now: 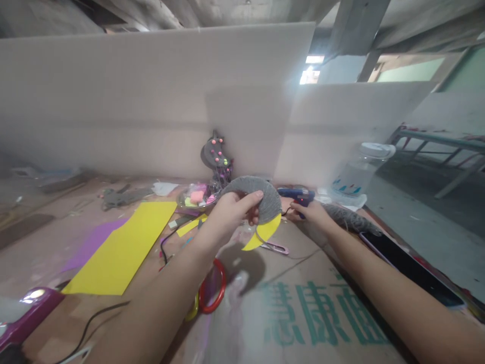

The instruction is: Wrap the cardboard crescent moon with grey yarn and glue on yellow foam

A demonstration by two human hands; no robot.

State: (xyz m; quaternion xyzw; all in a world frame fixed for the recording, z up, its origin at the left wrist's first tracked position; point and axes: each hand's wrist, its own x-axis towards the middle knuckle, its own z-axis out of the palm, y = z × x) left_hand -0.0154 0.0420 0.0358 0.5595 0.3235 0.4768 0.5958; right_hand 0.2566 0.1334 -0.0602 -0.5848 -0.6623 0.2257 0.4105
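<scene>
Between the thumb and fingers of my left hand (239,208) is a crescent shape (270,201), raised above the table. Grey yarn is wound round most of it, and its lower tip shows bare yellow. A loose bit of yarn hangs by that tip. To its right, my right hand (309,211) is closed round the handle of a blue glue gun (296,193), which has a small red light and a nozzle towards the crescent. Part of the handle is hidden by my fingers. A pink-handled cutter (276,248) lies on the table below the crescent.
Left lie a yellow sheet (129,247), a purple sheet (94,242) and a magenta tool (34,313). Red-handled scissors (223,288) sit under my left forearm. A bowl (182,203), a decorated grey moon (214,154), a water jug (358,174) and a phone (413,270) stand or lie around.
</scene>
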